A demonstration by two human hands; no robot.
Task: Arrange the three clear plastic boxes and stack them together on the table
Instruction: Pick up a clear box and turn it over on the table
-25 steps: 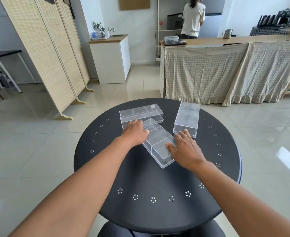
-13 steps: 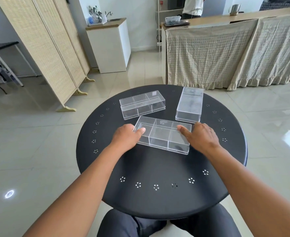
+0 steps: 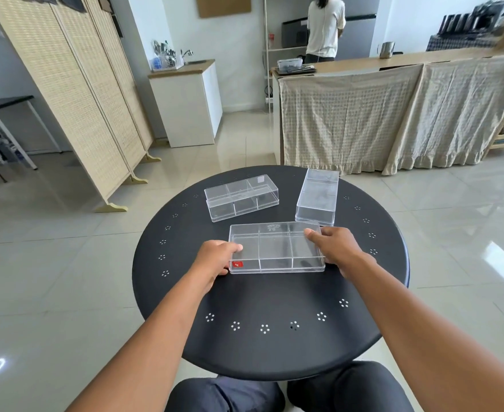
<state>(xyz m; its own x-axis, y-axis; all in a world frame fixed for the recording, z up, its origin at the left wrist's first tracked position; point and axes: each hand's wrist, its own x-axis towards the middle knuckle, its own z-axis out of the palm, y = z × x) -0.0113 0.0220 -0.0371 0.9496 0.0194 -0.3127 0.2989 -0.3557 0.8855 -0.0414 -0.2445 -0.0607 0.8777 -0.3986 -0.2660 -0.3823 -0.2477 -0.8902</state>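
Tabletop: near box now squared, nearer.

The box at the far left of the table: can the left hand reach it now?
Probably yes. The far left box stands apart behind the near box, nothing lies between, but the left hand must first let go.

My one head-worn camera looks forward and down from close above the round black table, room beyond.
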